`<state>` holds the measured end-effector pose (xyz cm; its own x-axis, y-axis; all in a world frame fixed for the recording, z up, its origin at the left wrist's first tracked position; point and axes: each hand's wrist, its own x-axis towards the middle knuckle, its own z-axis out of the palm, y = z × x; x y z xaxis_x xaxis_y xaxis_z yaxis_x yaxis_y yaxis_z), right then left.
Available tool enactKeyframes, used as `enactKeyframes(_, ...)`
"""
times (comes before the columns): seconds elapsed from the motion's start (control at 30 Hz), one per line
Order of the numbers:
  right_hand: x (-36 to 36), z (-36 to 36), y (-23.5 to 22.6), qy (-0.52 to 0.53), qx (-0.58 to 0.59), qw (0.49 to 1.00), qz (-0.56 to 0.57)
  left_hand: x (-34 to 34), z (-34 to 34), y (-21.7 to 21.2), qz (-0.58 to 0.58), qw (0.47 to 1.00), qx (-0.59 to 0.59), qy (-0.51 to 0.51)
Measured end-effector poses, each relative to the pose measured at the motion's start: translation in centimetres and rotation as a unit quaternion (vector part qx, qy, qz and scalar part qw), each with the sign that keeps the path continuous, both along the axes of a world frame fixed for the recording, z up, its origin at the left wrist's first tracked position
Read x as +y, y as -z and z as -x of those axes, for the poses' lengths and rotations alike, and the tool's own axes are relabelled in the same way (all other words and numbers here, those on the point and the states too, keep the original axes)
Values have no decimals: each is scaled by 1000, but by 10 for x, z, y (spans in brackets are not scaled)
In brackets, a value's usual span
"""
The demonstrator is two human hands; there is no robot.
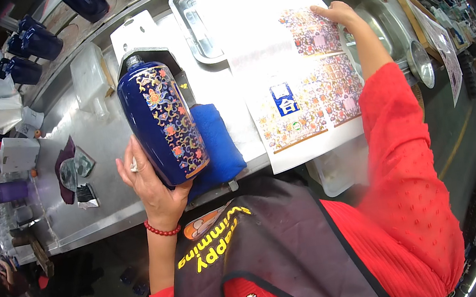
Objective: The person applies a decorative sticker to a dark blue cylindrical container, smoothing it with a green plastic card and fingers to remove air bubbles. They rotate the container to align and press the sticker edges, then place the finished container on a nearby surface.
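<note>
The left hand (150, 186) cups the base of a dark blue bottle (162, 122) with gold floral decoration, fingers curled loosely around it; the bottle lies on a blue cloth (216, 142) on the steel surface (103, 165). At two o'clock, the right hand (340, 14) presses flat, fingers extended, on a printed decal sheet (295, 82).

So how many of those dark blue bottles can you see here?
About 6. One decorated blue bottle lies on the blue cushion, steadied by the left hand. Three plain ones are at the upper left, two more along the top edge. Others at the top right may be hidden.
</note>
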<state>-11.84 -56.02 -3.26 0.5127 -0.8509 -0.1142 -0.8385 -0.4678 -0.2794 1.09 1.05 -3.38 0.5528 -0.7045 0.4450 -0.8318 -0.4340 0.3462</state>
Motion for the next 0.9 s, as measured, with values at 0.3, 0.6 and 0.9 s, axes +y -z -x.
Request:
enactKeyframes(0.3,-16,-8,-12,-106,77,991,13,-1,1,1,1,1000,15,-8)
enactKeyframes(0.6,13,25,-5,-311,-231,853,350,0,5,1,-7,1000,6,-23)
enactKeyframes(0.9,-102,89,26,0,-296,944,147,1,2,2,-7,1000,6,-11)
